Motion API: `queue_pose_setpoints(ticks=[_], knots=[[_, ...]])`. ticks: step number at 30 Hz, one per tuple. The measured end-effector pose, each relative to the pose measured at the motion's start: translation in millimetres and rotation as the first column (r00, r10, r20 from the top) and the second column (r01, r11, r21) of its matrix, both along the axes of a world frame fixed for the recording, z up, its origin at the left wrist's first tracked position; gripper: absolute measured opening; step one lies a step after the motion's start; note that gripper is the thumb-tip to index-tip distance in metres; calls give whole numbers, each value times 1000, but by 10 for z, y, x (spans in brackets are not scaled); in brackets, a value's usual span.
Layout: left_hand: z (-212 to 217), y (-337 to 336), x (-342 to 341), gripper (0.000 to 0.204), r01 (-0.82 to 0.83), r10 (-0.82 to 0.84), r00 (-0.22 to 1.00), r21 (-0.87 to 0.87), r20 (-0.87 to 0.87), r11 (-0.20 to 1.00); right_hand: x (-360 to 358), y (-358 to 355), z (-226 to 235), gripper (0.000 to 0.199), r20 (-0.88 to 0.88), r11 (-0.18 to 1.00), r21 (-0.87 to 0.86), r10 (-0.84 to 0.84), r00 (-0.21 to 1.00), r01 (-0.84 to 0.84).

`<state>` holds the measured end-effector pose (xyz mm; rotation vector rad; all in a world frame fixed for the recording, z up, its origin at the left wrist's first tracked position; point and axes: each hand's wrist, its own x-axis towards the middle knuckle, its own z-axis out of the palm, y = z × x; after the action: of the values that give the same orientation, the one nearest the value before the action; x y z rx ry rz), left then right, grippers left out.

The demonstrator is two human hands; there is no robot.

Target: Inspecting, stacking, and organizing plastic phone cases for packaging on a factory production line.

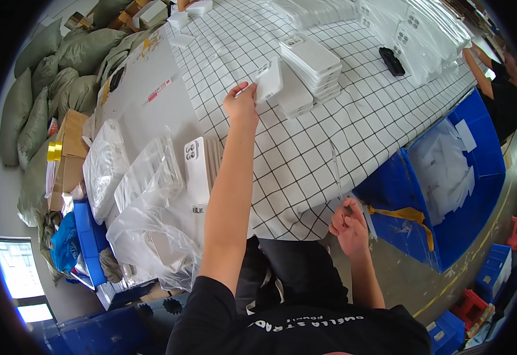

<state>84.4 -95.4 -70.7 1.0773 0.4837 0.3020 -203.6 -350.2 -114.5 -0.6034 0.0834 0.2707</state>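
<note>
My left hand (pixel 240 103) reaches out over the table and pinches a white phone case (pixel 269 80) by its left edge. The case is tilted, with its camera cutout toward the top. Right beside it, a low stack of white phone cases (pixel 295 94) lies against a taller stack of white cases (pixel 310 54). At the table's near edge is my right hand (pixel 350 228), its fingers curled in toward the thumb. A thin clear strip (pixel 336 168) runs on the cloth just above these fingertips; whether they grip it is hard to see.
A grid-patterned cloth (pixel 294 189) covers the table. Bagged cases (pixel 424 41) and a black object (pixel 392 61) lie far right. A blue bin (pixel 400 195) with white pieces stands right. Clear plastic bags (pixel 152 225) and standing white cases (pixel 199 171) are left. Another person (pixel 501 89) works at far right.
</note>
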Motion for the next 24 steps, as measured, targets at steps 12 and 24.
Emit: queue_pose_setpoints(ticks=[12,24], knots=[[210,-451,-252,24,76,-111,994,771,-6,632,-56,-73,-79,27,-7,1000,-24,-11,1000,11],[250,-442,-463,30,174,-218,975,769,-46,615,-85,-24,-79,26,0,999,-34,8,1000,-8]])
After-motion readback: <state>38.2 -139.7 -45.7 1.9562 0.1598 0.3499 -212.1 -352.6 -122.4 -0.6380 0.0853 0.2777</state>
